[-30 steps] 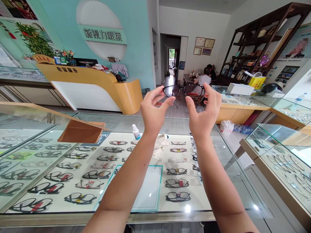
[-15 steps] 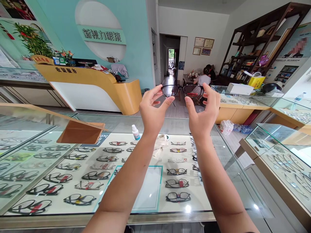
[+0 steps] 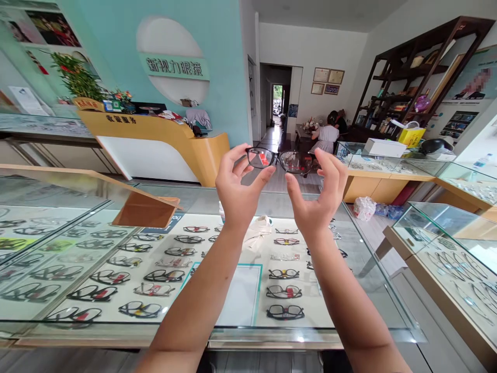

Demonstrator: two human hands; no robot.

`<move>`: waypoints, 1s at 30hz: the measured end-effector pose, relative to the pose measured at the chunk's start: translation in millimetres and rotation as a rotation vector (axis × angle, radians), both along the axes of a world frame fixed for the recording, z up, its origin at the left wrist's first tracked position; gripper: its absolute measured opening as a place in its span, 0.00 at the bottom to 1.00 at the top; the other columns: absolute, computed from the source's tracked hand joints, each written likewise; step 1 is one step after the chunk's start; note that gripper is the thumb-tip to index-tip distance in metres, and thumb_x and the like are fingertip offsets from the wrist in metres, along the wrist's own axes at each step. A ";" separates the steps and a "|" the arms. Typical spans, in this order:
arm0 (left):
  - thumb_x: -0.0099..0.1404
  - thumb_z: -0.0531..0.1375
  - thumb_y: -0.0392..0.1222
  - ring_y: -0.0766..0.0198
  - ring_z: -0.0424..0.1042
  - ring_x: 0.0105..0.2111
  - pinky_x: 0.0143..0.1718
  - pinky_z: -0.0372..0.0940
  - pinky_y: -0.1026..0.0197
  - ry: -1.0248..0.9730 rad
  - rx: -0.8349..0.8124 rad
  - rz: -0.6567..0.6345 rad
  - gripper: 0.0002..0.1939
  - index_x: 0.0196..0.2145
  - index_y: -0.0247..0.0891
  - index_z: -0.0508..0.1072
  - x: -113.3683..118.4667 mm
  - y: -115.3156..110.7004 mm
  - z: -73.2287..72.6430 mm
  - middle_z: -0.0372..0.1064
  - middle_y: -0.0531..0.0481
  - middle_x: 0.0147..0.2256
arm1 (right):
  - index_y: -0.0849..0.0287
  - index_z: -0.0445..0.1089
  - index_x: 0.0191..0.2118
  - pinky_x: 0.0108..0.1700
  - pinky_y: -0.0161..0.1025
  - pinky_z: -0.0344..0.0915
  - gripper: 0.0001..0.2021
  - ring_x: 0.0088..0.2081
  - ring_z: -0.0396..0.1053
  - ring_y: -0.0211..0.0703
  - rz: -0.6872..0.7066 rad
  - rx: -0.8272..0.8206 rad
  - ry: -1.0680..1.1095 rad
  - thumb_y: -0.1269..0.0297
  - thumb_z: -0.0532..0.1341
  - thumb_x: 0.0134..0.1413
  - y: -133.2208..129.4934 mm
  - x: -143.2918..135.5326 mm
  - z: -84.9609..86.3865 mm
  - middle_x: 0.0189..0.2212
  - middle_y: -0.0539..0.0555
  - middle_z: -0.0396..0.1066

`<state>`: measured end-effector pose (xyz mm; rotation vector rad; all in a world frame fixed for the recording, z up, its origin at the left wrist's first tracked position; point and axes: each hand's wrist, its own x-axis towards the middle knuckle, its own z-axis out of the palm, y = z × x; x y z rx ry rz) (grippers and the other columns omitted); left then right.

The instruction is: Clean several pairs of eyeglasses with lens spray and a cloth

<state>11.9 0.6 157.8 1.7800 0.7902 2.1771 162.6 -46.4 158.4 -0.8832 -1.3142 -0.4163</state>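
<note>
A pair of dark, thin-rimmed eyeglasses with clear lenses (image 3: 295, 161) is held up in the air above the far edge of the long glass-topped display case (image 3: 272, 333). Red marking shows at the lenses, too small to read, and the temple arms are hard to make out against the busy background. The left hand (image 3: 238, 194) pinches one end of the frame between thumb and fingers, the thumb near the lower rim; the right hand (image 3: 320, 199) pinches the other end in the same way, some of its fingers curled behind.

Inside or on the display case, below the hands, lies a crumpled cream cloth (image 3: 258, 233); the glass makes its level hard to tell. Beside the left wrist, a small white bottle (image 3: 221, 210) is almost wholly hidden. Rows of folded spectacles (image 3: 284, 311) fill the case, some covered by the forearms, as is part of the white panel with a teal border (image 3: 238, 295). At the case's left, a brown wooden board (image 3: 143, 210) stands tilted, its purpose unclear.

Beyond the case stands a curved yellow-and-white counter (image 3: 186, 150). Farther back, right of the doorway, a person in a pale top (image 3: 326, 137) partly hides another person in dark clothing (image 3: 341, 124).
</note>
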 end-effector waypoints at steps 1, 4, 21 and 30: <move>0.65 0.73 0.60 0.48 0.78 0.60 0.58 0.75 0.48 -0.001 -0.011 0.003 0.32 0.61 0.47 0.72 -2.8 -5.3 -2.5 0.72 0.40 0.62 | 0.43 0.63 0.71 0.61 0.68 0.70 0.30 0.65 0.66 0.66 0.018 -0.005 -0.011 0.48 0.64 0.67 -6.5 -1.3 -1.1 0.63 0.62 0.68; 0.64 0.73 0.61 0.49 0.77 0.60 0.59 0.74 0.48 0.008 -0.030 0.004 0.33 0.60 0.46 0.71 -9.1 -13.3 -20.5 0.71 0.40 0.62 | 0.44 0.66 0.67 0.58 0.62 0.73 0.26 0.63 0.69 0.61 0.099 -0.027 -0.020 0.49 0.64 0.67 -21.1 1.8 -9.5 0.61 0.61 0.71; 0.65 0.73 0.58 0.44 0.70 0.66 0.60 0.73 0.42 0.179 -0.110 0.176 0.32 0.58 0.41 0.70 -5.4 -4.0 -160.6 0.70 0.31 0.64 | 0.56 0.79 0.52 0.52 0.47 0.75 0.17 0.51 0.79 0.50 0.384 -0.524 0.343 0.50 0.63 0.68 -0.8 38.0 -139.0 0.52 0.61 0.81; 0.67 0.74 0.49 0.47 0.72 0.64 0.60 0.72 0.44 0.252 -0.014 0.218 0.30 0.60 0.40 0.69 -13.9 2.2 -168.6 0.72 0.33 0.62 | 0.55 0.79 0.56 0.53 0.49 0.75 0.21 0.53 0.79 0.53 0.484 -0.635 0.452 0.48 0.66 0.65 4.9 37.7 -150.1 0.58 0.62 0.79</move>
